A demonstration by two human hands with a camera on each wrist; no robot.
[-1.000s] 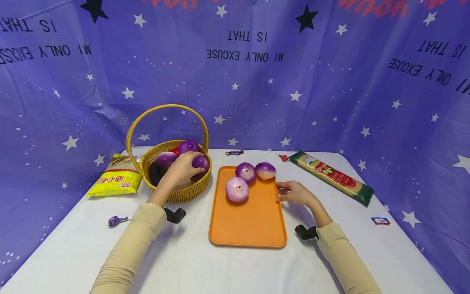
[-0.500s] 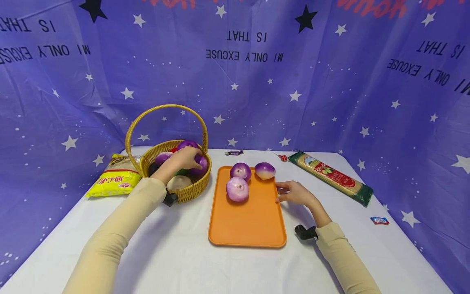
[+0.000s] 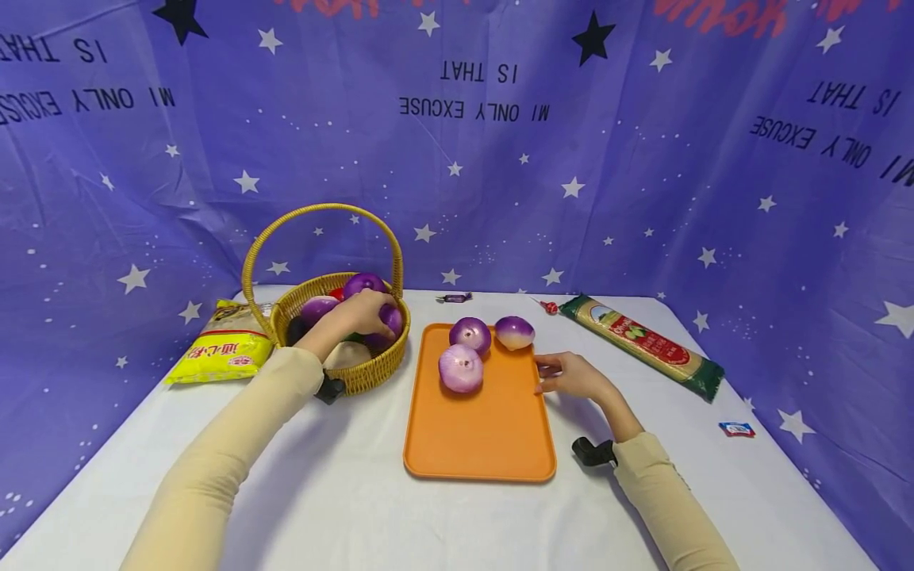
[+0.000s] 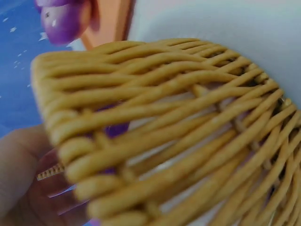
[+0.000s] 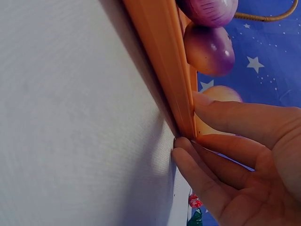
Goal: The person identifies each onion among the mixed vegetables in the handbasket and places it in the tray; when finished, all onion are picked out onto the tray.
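My left hand (image 3: pixel 359 311) reaches into the wicker basket (image 3: pixel 374 373), its fingers curled over a purple onion (image 3: pixel 390 319) at the basket's right side. In the left wrist view the basket's woven wall (image 4: pixel 155 108) hides most of that grip. More purple onions, such as one at the back (image 3: pixel 364 283), lie in the basket beside a pale round item (image 3: pixel 347 354). My right hand (image 3: pixel 577 376) pinches the right rim of an orange tray (image 3: pixel 481 436); in the right wrist view the thumb (image 5: pixel 225 113) lies along the rim. A pale onion (image 3: pixel 460 368) and two purple onions (image 3: pixel 514 333) sit on the tray's far half.
A yellow food bag (image 3: pixel 224 349) lies left of the basket. A green-ended noodle packet (image 3: pixel 643 342) lies at the back right. Small wrapped candies are on the white cloth: a purple one (image 3: pixel 455 298), a red lollipop (image 3: pixel 549 307) and a blue-red one (image 3: pixel 737 429).
The left hand has shifted slightly up in the basket and its forearm has swung left, covering the purple lollipop. One onion on the tray has rolled a little left. The right hand stays put.
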